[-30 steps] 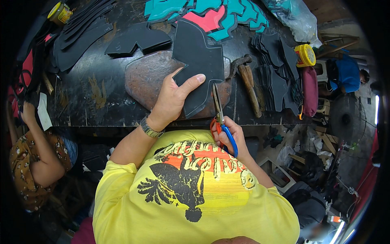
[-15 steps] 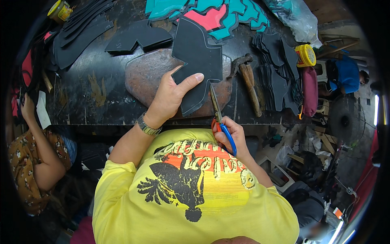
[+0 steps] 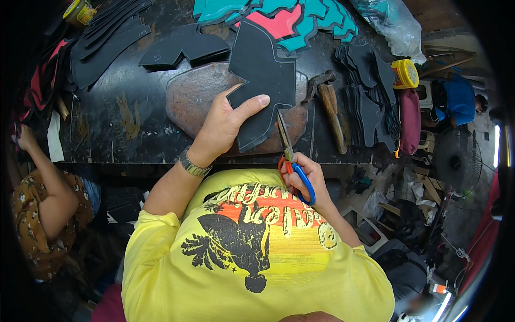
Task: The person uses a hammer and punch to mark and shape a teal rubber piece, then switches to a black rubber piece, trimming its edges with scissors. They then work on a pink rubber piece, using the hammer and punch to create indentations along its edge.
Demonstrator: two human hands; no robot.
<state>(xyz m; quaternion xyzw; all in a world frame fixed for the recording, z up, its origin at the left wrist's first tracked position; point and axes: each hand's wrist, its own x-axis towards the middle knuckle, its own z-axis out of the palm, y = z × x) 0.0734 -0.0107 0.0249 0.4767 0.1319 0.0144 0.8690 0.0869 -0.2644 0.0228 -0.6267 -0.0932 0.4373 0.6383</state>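
My left hand (image 3: 228,121) grips a black cut-out leather piece (image 3: 263,80) by its lower edge, thumb on top, above a brown stone slab (image 3: 185,96) on the dark workbench (image 3: 118,129). My right hand (image 3: 303,180) is closed in the red and blue handles of a pair of scissors (image 3: 289,158). The blades point up at the leather piece's lower right edge. A metal watch sits on my left wrist.
A wooden-handled hammer (image 3: 330,107) lies right of the slab. Stacks of black cut pieces (image 3: 370,96) and teal and red pieces (image 3: 289,19) cover the bench's far side. Two yellow tins (image 3: 405,72) stand at the corners. Another person (image 3: 45,214) sits at the left.
The leather piece has turned slightly in my left hand, and the scissors have shifted a little closer to its edge.
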